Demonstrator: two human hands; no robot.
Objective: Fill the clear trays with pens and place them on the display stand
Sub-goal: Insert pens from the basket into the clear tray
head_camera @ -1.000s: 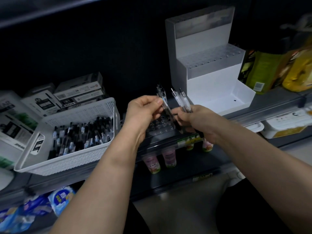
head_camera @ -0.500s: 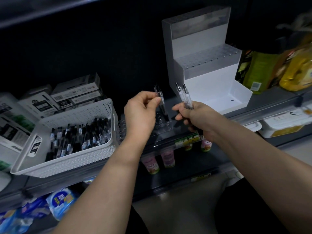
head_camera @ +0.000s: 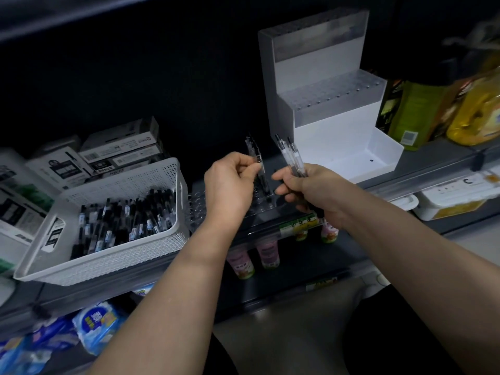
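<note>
My left hand (head_camera: 230, 182) pinches one clear pen (head_camera: 255, 158) by its upper barrel; the pen stands nearly upright with its tip down in the clear tray (head_camera: 198, 209) on the shelf. My right hand (head_camera: 308, 193) grips a small bunch of pens (head_camera: 290, 158), their clicker ends pointing up and left. The tray with its rows of round holes sits between the white basket and my hands, partly hidden by my left wrist. The white stepped display stand (head_camera: 324, 104) stands behind my right hand, with no pens in it.
A white perforated basket (head_camera: 113, 255) full of black-and-clear pens sits at the left. Boxes of pens (head_camera: 119, 152) are stacked behind it. Green and yellow packages (head_camera: 433, 112) stand right of the stand. Small bottles (head_camera: 267, 253) line the lower shelf under my hands.
My left hand has swung its pen from a slant to nearly upright over the tray. My right hand moved its bunch of pens slightly away from it.
</note>
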